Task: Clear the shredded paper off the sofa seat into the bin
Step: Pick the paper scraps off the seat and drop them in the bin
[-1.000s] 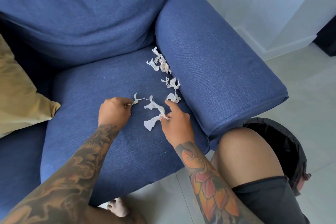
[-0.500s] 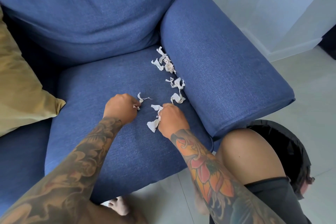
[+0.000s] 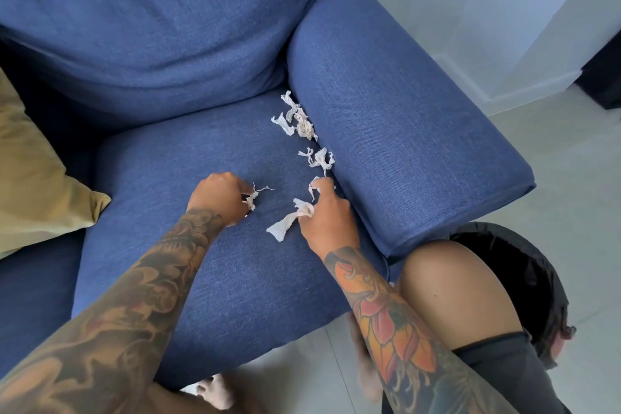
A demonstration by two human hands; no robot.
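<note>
White shredded paper lies on the blue sofa seat (image 3: 208, 272) along the right armrest: a far clump (image 3: 297, 119) and a smaller clump (image 3: 319, 158) nearer me. My left hand (image 3: 220, 197) is closed on a small shred (image 3: 252, 200) with a thin strand sticking out. My right hand (image 3: 327, 218) pinches a longer strip (image 3: 287, 223) that trails onto the seat, and its fingertips touch another shred (image 3: 314, 186) by the armrest. The bin (image 3: 524, 282), lined with a black bag, stands on the floor to the right, partly behind my knee.
The blue armrest (image 3: 403, 151) rises right of the shreds, and the back cushion (image 3: 151, 37) rises behind. A tan cushion (image 3: 37, 171) lies at the left. My bare knee (image 3: 447, 289) is between seat and bin. Pale tiled floor (image 3: 578, 195) and a white wall are at the right.
My right hand has reached forward to the shred by the armrest while keeping the long strip. My left hand stays closed on its shred. The view has shifted slightly.
</note>
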